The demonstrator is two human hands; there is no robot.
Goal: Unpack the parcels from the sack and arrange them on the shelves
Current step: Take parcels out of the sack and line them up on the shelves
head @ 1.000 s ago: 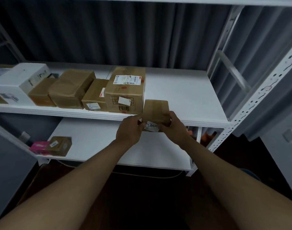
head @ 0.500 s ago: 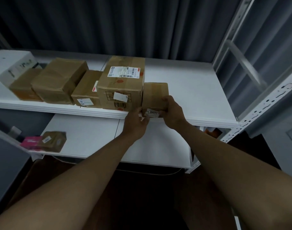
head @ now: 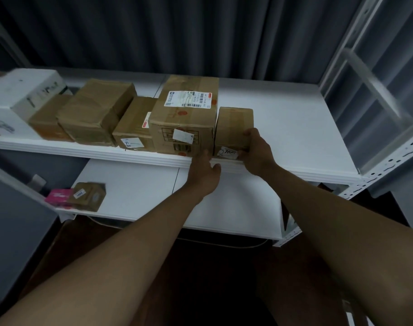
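Observation:
A small brown parcel (head: 235, 123) with a white label on its front stands on the white upper shelf (head: 287, 137), tight against the right side of a larger labelled carton (head: 186, 118). My right hand (head: 257, 154) grips the small parcel at its right front corner, fingers up its side. My left hand (head: 204, 172) is off the parcel, at the shelf's front edge just below the larger carton, with its fingers loosely extended. The sack is out of view.
Left of the carton runs a row of brown parcels (head: 95, 111) and a white box (head: 20, 95). The lower shelf (head: 142, 184) holds a small brown parcel (head: 89, 195) and a pink packet (head: 58, 196). A perforated white upright (head: 388, 163) stands at the right.
The small parcel went from the shelf's front edge further in, against the larger carton. My left hand let go of it and dropped to the shelf edge; my right hand still holds it.

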